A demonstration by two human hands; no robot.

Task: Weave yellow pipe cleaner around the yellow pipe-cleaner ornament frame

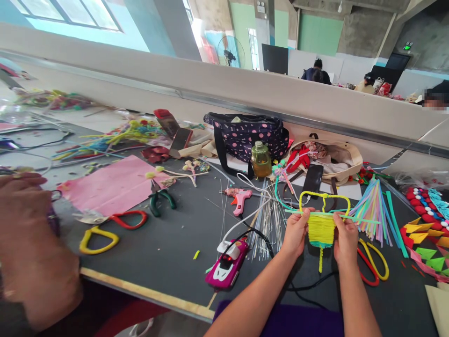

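Observation:
Both hands hold a yellow pipe-cleaner piece [321, 230] above the dark table. It has a densely wound body, two open loops on top, a green band near the bottom and a yellow stem hanging down. My left hand [297, 231] pinches its left side, and my right hand [345, 234] pinches its right side. A light green pipe cleaner [366, 220] lies across the piece, passing under the fingertips of both hands and sticking out on either side.
Scissors [373, 262] lie right of my right hand, beside pastel pipe cleaners [376, 210]. Left are wires [268, 229], a pink glue gun [241, 199], a purple car-shaped power strip [228, 264] and pliers [159, 201]. A phone [313, 181] lies behind. Another person's arm [38, 248] is far left.

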